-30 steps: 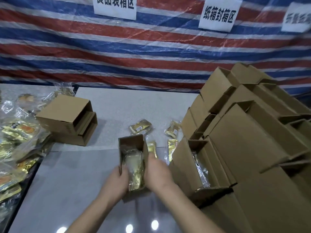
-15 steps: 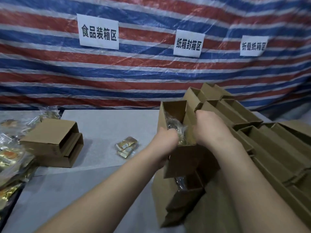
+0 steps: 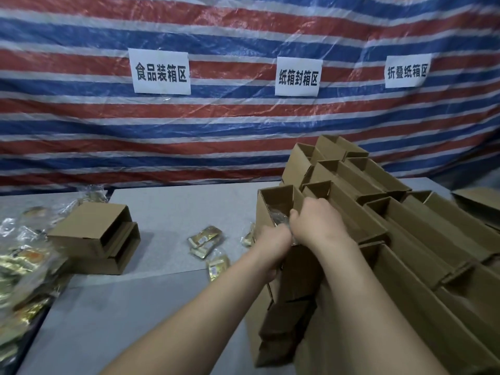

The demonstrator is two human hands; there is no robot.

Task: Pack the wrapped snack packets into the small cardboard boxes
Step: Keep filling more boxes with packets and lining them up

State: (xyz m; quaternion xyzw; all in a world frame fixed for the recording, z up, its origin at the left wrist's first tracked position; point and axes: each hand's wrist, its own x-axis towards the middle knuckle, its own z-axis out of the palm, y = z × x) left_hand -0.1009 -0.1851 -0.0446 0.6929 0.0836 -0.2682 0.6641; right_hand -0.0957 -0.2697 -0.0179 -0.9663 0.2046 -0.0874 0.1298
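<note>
both hands gripping an open small cardboard box point(image 3: 273, 209), left hand point(image 3: 273, 239) on its side, right hand point(image 3: 316, 226) curled over its rim, wrapped snack packet point(image 3: 280, 221) inside, beside the stacked boxes point(image 3: 378, 212)

Both hands are on one small cardboard box point(image 3: 273, 201) held up against the big pile of open boxes point(image 3: 378, 212) on the right. The left hand point(image 3: 273, 239) grips the box's near side, the right hand point(image 3: 319, 226) is curled over its open top edge, and a clear wrapped packet point(image 3: 280, 219) sits inside the opening. On the grey table point(image 3: 162, 209) a few loose gold snack packets point(image 3: 205, 236) lie just left of the box, two stacked empty boxes point(image 3: 97, 234) lie on their sides further left, and a heap of bagged snacks point(image 3: 21, 266) sits at the left edge. Behind it all is a red, white and blue striped tarp point(image 3: 243, 125) with three white paper signs point(image 3: 161, 71)
</note>
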